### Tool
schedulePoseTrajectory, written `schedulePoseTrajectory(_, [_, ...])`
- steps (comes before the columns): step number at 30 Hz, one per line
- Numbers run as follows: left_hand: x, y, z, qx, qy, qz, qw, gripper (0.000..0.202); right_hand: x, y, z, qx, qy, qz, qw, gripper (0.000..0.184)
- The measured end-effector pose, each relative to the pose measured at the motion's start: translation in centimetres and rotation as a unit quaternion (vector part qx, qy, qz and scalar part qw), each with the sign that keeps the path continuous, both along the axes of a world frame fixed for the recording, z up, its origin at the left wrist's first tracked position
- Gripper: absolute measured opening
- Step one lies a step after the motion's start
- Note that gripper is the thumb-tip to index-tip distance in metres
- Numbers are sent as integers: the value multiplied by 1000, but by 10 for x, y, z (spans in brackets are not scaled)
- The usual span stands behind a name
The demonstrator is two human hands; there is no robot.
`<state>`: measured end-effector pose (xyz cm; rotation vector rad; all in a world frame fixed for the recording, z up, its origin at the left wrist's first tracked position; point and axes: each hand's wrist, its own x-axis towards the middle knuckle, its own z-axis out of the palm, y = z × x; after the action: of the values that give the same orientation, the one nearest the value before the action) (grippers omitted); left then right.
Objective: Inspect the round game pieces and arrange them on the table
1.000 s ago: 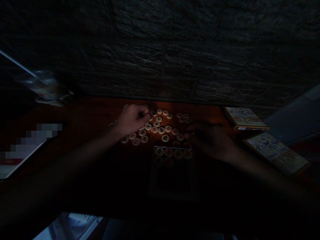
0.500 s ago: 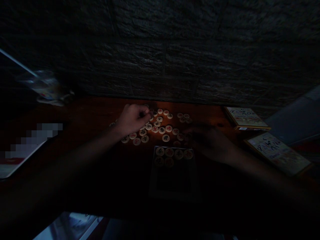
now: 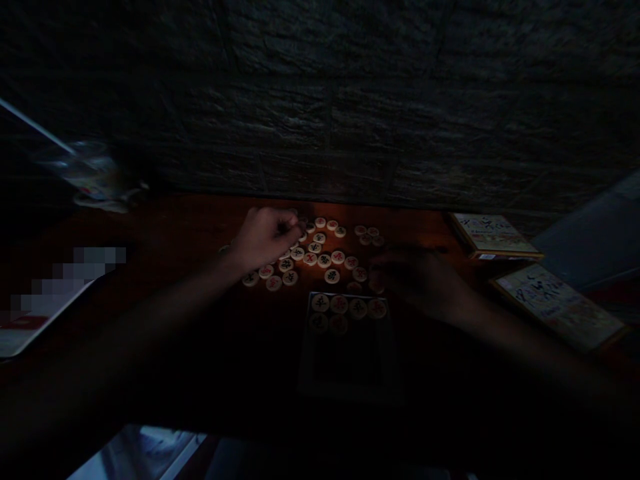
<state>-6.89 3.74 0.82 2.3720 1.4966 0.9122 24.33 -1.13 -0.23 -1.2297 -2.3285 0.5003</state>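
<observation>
While left hand [image 3: 264, 239] curls beside pieces [image 3: 332, 276] | right hand [image 3: 425, 281] angles leftward

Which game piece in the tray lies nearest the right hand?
The red-marked piece in the far right corner of the tray; the other five pieces lie farther left.

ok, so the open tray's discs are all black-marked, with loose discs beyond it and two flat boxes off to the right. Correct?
Not all black: the head view shows red marks too, as on the second far-row disc from left in the open tray. Loose discs beyond it and two flat boxes off to the right: yes.
</observation>
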Motion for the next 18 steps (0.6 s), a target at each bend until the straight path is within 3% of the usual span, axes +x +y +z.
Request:
schedulePoseTrajectory(3, [-2,1,2,2,-7,11,1000,29,0,0,1,9,3,-3,1000,13])
schedulePoseTrajectory(11, [-16,14,5,15,-51,110,992,27,1,5,-5,62,-6,-31,998,24])
schedulePoseTrajectory(18, [-21,17,4,5,-61,125,990,22,1,3,-3,51,-5,-30,998,23])
